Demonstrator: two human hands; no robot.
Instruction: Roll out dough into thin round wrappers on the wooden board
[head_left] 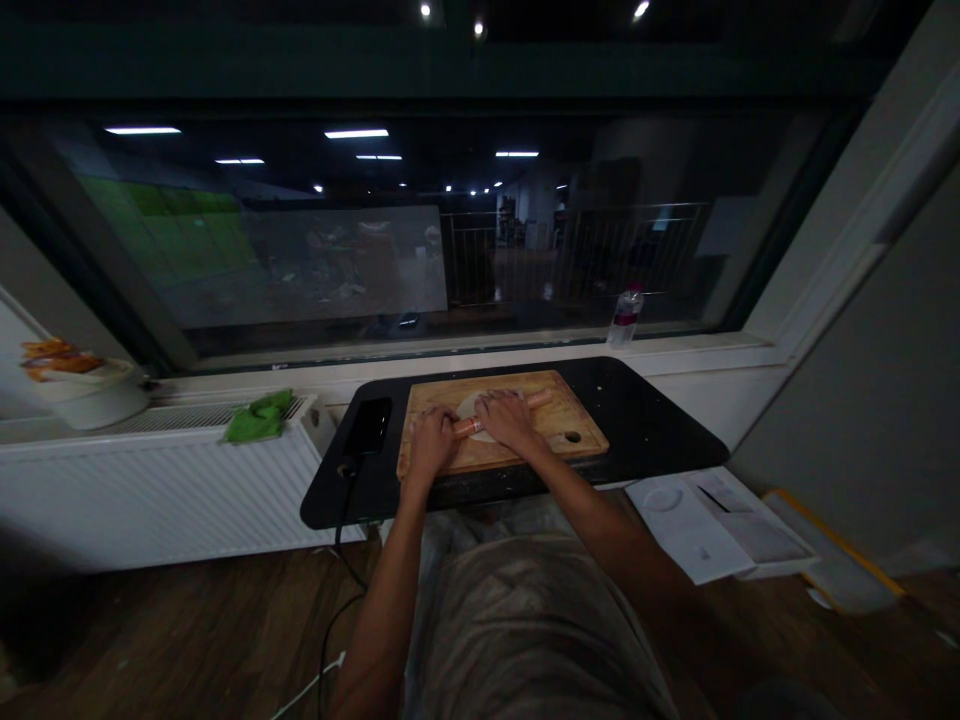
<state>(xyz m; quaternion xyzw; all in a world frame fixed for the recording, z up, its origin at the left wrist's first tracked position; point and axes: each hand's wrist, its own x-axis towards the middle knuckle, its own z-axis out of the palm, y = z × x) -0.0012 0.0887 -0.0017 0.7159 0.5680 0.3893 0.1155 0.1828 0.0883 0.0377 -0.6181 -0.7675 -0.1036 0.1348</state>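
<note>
A wooden rolling pin (467, 427) lies slantwise over a pale, flat round of dough (468, 406) on a wooden cutting board (556, 402). My left hand (433, 434) grips the pin near its left end, fingers curled over it. Further right, my right hand (507, 416) closes on the pin above the dough, with the pin's right end sticking out past the fingers. Both hands cover part of the pin, and the right one also hides part of the dough.
The board rests on a black table (637, 420), with a phone (367, 427) and cable at its left. On the windowsill stands a water bottle (625, 316). A green cloth (259, 417) and a white pot (94, 395) sit along the radiator (165, 500). An opened white box (694, 520) lies lower right.
</note>
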